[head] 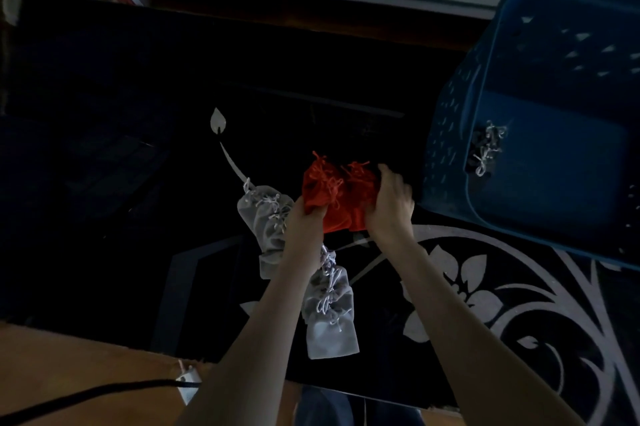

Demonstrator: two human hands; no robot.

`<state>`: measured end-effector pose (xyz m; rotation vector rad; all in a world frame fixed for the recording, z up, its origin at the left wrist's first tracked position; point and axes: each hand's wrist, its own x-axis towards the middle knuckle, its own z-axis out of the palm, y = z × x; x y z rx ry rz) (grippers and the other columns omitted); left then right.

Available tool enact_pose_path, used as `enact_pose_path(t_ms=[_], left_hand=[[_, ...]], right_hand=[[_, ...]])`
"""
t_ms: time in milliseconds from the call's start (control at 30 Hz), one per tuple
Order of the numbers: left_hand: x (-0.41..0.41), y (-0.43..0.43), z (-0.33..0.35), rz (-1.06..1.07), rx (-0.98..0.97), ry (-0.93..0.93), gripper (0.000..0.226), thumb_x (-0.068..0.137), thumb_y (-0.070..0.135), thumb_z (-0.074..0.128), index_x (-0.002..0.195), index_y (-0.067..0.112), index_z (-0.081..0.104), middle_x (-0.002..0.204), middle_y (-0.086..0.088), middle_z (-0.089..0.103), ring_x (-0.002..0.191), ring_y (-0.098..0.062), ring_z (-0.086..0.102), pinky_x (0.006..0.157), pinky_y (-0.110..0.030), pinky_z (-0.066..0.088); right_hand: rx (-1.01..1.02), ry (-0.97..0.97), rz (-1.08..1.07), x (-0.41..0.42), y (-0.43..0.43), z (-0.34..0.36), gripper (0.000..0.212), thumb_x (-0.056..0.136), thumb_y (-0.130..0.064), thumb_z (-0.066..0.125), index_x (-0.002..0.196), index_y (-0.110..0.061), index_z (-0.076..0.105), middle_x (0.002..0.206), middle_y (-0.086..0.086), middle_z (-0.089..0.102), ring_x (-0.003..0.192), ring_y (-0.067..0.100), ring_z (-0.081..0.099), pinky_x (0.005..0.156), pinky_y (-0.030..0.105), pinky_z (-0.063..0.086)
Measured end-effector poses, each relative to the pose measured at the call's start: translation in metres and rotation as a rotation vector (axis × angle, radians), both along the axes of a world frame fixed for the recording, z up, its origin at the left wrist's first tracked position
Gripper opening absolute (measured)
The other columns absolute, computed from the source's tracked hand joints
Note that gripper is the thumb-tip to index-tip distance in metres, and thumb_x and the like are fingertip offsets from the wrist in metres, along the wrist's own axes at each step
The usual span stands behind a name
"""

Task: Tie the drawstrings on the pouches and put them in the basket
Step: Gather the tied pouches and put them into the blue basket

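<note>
The left hand [306,214] and right hand [391,203] each grip the red pouches [337,197] between them. Grey pouches [266,217] lie by the left hand. The basket [446,134], beside the right hand, holds one dark pouch [485,148]. Most still have to go in, I think.

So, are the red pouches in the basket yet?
No, the left hand and right hand both hold the red pouches beside the blue basket, outside its wall.
</note>
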<state>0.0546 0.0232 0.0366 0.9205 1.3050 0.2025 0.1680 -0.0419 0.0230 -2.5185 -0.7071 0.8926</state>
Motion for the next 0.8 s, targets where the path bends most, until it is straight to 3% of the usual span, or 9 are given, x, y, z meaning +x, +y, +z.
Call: enact_pose_path(t_ms=[67, 167, 233, 333, 433, 533, 667, 800], left_hand=[[0.005, 0.0, 0.002, 0.035, 0.022, 0.021, 0.018, 0.091, 0.029, 0.056, 0.104, 0.021, 0.066, 0.102, 0.0, 0.072, 0.101, -0.017, 0.066, 0.098, -0.042, 0.047], [0.005, 0.001, 0.01, 0.116, 0.017, 0.044, 0.012, 0.094, 0.025, 0.054, 0.1, 0.021, 0.064, 0.099, -0.002, 0.071, 0.093, -0.017, 0.065, 0.094, -0.038, 0.047], [-0.002, 0.002, 0.019, 0.193, 0.003, 0.062, 0.01, 0.095, 0.026, 0.053, 0.097, 0.024, 0.063, 0.097, -0.001, 0.07, 0.082, -0.018, 0.063, 0.085, -0.039, 0.047], [-0.015, 0.005, 0.035, 0.258, -0.002, 0.093, 0.01, 0.095, 0.027, 0.053, 0.094, 0.024, 0.062, 0.093, -0.005, 0.068, 0.08, -0.031, 0.063, 0.075, -0.05, 0.054], [-0.013, 0.005, 0.058, 0.181, 0.011, 0.054, 0.016, 0.096, 0.024, 0.052, 0.088, 0.01, 0.057, 0.079, -0.008, 0.062, 0.067, -0.023, 0.059, 0.062, -0.036, 0.053], [-0.002, -0.004, 0.088, 0.151, -0.034, -0.083, 0.025, 0.096, 0.019, 0.047, 0.075, 0.009, 0.055, 0.058, 0.003, 0.059, 0.057, -0.018, 0.054, 0.054, -0.026, 0.047], [0.006, -0.026, 0.127, 0.067, -0.128, -0.322, 0.037, 0.072, 0.04, 0.052, 0.091, 0.011, 0.063, 0.07, 0.0, 0.07, 0.067, -0.013, 0.067, 0.059, -0.023, 0.053], [0.015, -0.03, 0.155, -0.037, -0.081, -0.348, 0.061, 0.064, 0.051, 0.069, 0.11, 0.011, 0.065, 0.095, -0.008, 0.071, 0.086, -0.019, 0.069, 0.075, -0.029, 0.053]], right_hand=[[0.011, 0.048, -0.012, 0.002, 0.0, 0.0, 0.053, 0.088, -0.011, 0.06, 0.138, -0.014, 0.039, 0.129, 0.005, 0.049, 0.122, 0.023, 0.043, 0.104, 0.038, 0.036], [0.179, 0.334, -0.213, 0.001, -0.008, 0.018, 0.033, 0.088, -0.012, 0.063, 0.119, -0.02, 0.053, 0.107, -0.003, 0.062, 0.102, 0.015, 0.061, 0.086, 0.029, 0.051], [0.248, 0.474, -0.3, -0.002, -0.017, 0.039, 0.027, 0.087, -0.015, 0.065, 0.11, -0.026, 0.055, 0.098, -0.008, 0.065, 0.092, 0.01, 0.065, 0.081, 0.028, 0.054], [0.361, 0.667, -0.351, -0.011, -0.032, 0.075, 0.026, 0.086, -0.014, 0.066, 0.11, -0.021, 0.06, 0.098, -0.004, 0.07, 0.093, 0.011, 0.067, 0.081, 0.026, 0.053], [0.442, 0.832, -0.281, -0.018, -0.037, 0.109, 0.028, 0.084, -0.006, 0.065, 0.108, -0.02, 0.061, 0.097, -0.005, 0.071, 0.094, 0.009, 0.066, 0.079, 0.022, 0.05], [0.38, 0.732, -0.152, -0.024, -0.032, 0.133, 0.032, 0.081, -0.009, 0.07, 0.107, -0.023, 0.059, 0.094, -0.008, 0.069, 0.086, 0.003, 0.065, 0.073, 0.016, 0.048], [0.369, 0.52, -0.12, -0.019, -0.03, 0.162, 0.049, 0.076, -0.012, 0.076, 0.116, -0.022, 0.05, 0.097, -0.012, 0.064, 0.086, -0.003, 0.06, 0.064, 0.003, 0.044], [0.426, 0.438, -0.147, -0.007, -0.041, 0.192, 0.058, 0.075, -0.014, 0.079, 0.118, -0.018, 0.041, 0.094, -0.008, 0.062, 0.082, 0.0, 0.06, 0.063, 0.007, 0.047]])
